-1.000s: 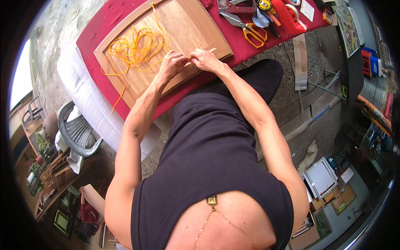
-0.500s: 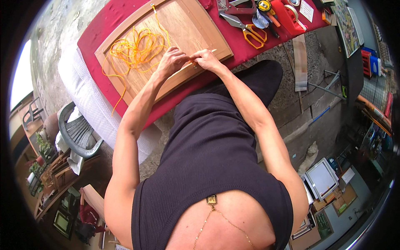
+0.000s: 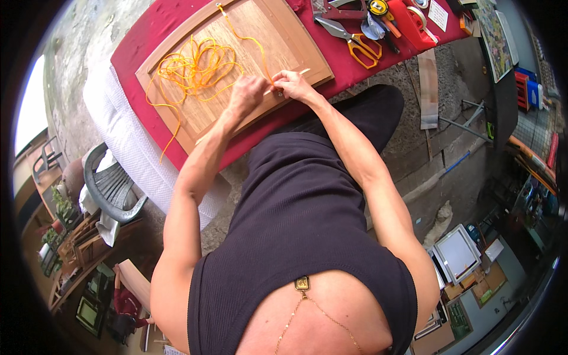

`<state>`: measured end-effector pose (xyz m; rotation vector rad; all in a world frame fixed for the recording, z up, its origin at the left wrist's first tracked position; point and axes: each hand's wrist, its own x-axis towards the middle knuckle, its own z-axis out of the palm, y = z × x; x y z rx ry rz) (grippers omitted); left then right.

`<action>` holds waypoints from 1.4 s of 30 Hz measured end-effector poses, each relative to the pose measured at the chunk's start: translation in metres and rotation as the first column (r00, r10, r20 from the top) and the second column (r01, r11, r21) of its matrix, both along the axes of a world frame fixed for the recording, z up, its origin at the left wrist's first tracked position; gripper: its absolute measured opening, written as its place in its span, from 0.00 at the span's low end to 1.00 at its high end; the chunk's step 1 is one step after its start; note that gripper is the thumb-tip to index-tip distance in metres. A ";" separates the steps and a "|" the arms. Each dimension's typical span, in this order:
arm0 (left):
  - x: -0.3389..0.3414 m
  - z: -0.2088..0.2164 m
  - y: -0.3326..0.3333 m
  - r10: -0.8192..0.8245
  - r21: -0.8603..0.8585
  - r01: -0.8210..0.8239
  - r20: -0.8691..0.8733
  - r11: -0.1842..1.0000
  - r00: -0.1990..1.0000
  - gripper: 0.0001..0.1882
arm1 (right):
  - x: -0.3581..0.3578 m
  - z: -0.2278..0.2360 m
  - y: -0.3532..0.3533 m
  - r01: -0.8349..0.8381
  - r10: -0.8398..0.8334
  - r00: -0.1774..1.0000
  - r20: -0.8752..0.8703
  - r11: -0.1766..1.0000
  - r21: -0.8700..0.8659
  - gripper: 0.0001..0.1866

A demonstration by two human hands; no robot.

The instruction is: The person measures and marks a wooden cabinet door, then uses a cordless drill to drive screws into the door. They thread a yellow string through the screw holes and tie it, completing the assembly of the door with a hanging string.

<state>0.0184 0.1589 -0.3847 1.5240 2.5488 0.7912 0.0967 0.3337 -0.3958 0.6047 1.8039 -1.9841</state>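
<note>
A framed wooden panel (image 3: 272,51) lies on the red-covered table. Loose coils of orange cord (image 3: 195,70) rest on it, and one length runs from a small metal fitting (image 3: 219,5) at the panel's far edge down to my hands. Over the near edge, my right hand (image 3: 291,86) is closed on a thin pale stick (image 3: 305,71), whose tip sticks out beyond the fingers; the cord meets this hand's fingertips. My left hand (image 3: 248,94) is closed just beside it, near the stick's other end. What its fingers hold is hidden.
To the right on the red cloth (image 3: 331,59) lie orange-handled scissors (image 3: 362,50), a yellow tape measure (image 3: 377,7) and a red tape dispenser (image 3: 414,25). White quilted padding (image 3: 127,136) hangs off the table's left side, near a dark chair (image 3: 112,183). Another person (image 3: 126,305) is at the lower left.
My left hand has shifted slightly right and nearer to me. The cord from the far fitting now curves over to my right hand's fingertips. More of the stick shows between my hands.
</note>
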 end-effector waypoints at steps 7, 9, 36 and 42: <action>-0.028 0.035 0.014 -0.147 -0.219 0.152 0.035 0.964 0.988 0.09 | 0.016 -0.003 -0.012 0.072 0.044 0.958 -0.284 0.920 0.386 0.11; -0.031 0.046 0.024 -0.227 -0.259 0.226 0.028 0.939 0.974 0.09 | 0.017 0.000 -0.012 0.115 0.013 0.962 -0.272 0.886 0.450 0.10; -0.048 0.007 0.024 -0.406 -0.043 0.410 0.079 0.911 0.911 0.01 | 0.011 0.001 -0.015 0.063 0.054 0.980 -0.193 0.831 0.553 0.11; -0.037 0.016 0.025 -0.308 -0.025 0.313 0.106 0.950 0.945 0.04 | 0.010 0.001 -0.013 0.047 0.042 0.986 -0.162 0.859 0.510 0.12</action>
